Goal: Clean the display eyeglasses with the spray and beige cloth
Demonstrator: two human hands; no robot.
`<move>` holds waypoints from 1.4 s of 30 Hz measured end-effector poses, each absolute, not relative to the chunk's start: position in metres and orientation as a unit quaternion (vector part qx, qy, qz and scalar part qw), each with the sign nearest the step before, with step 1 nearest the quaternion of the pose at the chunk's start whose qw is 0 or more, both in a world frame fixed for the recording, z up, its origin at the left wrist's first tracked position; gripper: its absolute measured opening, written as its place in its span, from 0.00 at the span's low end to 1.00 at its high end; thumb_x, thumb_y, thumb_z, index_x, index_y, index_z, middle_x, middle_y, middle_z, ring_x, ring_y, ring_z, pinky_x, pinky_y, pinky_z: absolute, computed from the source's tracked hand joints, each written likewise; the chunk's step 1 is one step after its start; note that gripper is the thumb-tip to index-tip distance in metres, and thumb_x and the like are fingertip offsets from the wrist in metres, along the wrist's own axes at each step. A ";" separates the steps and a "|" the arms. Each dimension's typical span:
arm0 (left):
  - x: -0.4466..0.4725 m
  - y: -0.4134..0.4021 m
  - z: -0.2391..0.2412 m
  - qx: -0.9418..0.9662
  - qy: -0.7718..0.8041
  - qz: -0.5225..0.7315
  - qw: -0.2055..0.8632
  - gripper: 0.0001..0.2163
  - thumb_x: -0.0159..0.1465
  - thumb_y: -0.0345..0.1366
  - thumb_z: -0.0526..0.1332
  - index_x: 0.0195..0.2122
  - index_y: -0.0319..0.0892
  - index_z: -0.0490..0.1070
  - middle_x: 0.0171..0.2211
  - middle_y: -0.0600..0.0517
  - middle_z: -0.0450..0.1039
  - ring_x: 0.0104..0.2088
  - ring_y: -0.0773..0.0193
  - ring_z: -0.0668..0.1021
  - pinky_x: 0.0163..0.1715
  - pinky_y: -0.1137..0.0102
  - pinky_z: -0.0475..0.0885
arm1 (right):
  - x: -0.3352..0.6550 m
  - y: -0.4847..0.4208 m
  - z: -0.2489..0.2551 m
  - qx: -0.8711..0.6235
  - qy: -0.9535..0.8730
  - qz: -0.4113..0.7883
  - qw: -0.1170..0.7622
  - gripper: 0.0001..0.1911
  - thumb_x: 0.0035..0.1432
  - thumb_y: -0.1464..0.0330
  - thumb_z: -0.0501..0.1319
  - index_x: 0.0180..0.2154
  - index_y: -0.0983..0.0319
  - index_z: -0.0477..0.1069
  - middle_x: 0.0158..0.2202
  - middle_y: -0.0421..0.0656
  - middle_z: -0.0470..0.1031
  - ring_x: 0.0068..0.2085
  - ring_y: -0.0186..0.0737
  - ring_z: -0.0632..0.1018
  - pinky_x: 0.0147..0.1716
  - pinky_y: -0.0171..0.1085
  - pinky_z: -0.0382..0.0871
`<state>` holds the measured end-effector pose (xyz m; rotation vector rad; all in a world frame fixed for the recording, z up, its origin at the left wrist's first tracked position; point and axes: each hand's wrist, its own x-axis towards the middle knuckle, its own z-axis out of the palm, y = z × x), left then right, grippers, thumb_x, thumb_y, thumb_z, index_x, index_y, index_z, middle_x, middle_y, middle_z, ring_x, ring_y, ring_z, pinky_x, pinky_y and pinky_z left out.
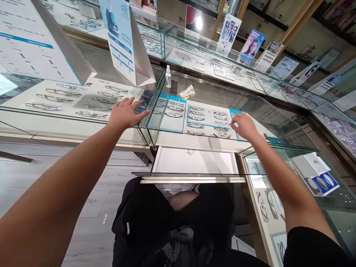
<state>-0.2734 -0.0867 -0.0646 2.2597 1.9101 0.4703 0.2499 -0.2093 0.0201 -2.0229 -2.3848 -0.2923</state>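
Observation:
My left hand (126, 113) lies with fingers spread on the glass top of the left display case (69, 113), near its right-hand corner. My right hand (244, 126) hovers at or just above the middle glass case (217, 91), fingers curled together. Whether anything small is between them is hidden. Below the glass, near that hand, eyeglasses (221, 118) lie in rows on white and blue-edged boards. A crumpled pale cloth (187, 92) and a white spray bottle (168, 76) are on the middle case.
In front of my lap a white drawer (194, 161) is pulled out. Folded paper signs (125, 40) stand at the left. To the right, another glass case holds glasses (267, 205) and a blue-and-white box (325, 182). More cases with small posters (251, 46) run along the back.

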 end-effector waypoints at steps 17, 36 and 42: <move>-0.275 -0.085 -0.066 0.755 0.637 0.147 0.054 0.41 0.69 0.68 0.46 0.76 0.49 0.65 0.80 0.45 0.55 0.80 0.42 0.56 0.77 0.46 0.50 | 0.390 -0.130 -0.031 -0.720 -0.689 -0.065 0.058 0.09 0.60 0.63 0.68 0.40 0.58 0.85 0.60 0.47 0.83 0.65 0.58 0.70 0.63 0.54 0.65; -0.275 -0.084 -0.066 0.754 0.644 0.130 0.028 0.38 0.72 0.64 0.45 0.75 0.48 0.65 0.80 0.43 0.55 0.80 0.45 0.57 0.76 0.48 0.52 | 0.351 -0.152 -0.017 -0.803 -0.594 0.013 0.043 0.09 0.56 0.58 0.69 0.34 0.55 0.84 0.46 0.47 0.86 0.54 0.58 0.79 0.57 0.53 0.66; -0.276 -0.082 -0.068 0.753 0.645 0.127 0.028 0.38 0.72 0.64 0.46 0.75 0.49 0.65 0.80 0.44 0.55 0.80 0.45 0.57 0.76 0.48 0.52 | 0.332 -0.166 -0.010 -0.801 -0.595 0.044 0.059 0.06 0.53 0.61 0.69 0.29 0.55 0.82 0.42 0.45 0.87 0.47 0.53 0.81 0.53 0.49 0.69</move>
